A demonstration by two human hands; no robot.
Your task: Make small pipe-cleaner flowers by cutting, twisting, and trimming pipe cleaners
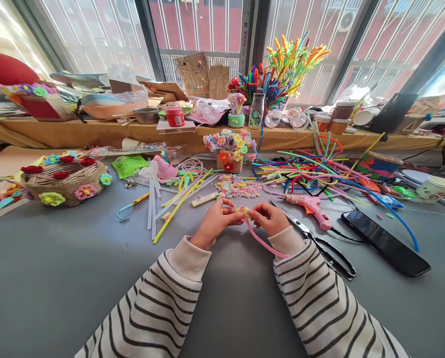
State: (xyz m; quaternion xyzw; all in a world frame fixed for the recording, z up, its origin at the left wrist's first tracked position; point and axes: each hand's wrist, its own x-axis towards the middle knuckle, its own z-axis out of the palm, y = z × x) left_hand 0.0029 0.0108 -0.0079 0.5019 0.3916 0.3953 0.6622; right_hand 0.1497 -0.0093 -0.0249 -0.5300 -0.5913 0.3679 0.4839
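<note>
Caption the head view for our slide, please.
Left hand and right hand hold a yellow-pink piece with a pink strand near scissors and glue gun.

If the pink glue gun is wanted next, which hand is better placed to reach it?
Probably the right hand: the glue gun lies on that side, just past the scissors, while the left hand is farther off. Both hands pinch the pastel piece, though.

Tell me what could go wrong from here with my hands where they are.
Your right hand is close to the scissors, so a sideways move might brush them. The pink glue gun lies just beyond; if it's hot, it could burn you. The pink pipe cleaner reaches your right sleeve and might snag.
</note>
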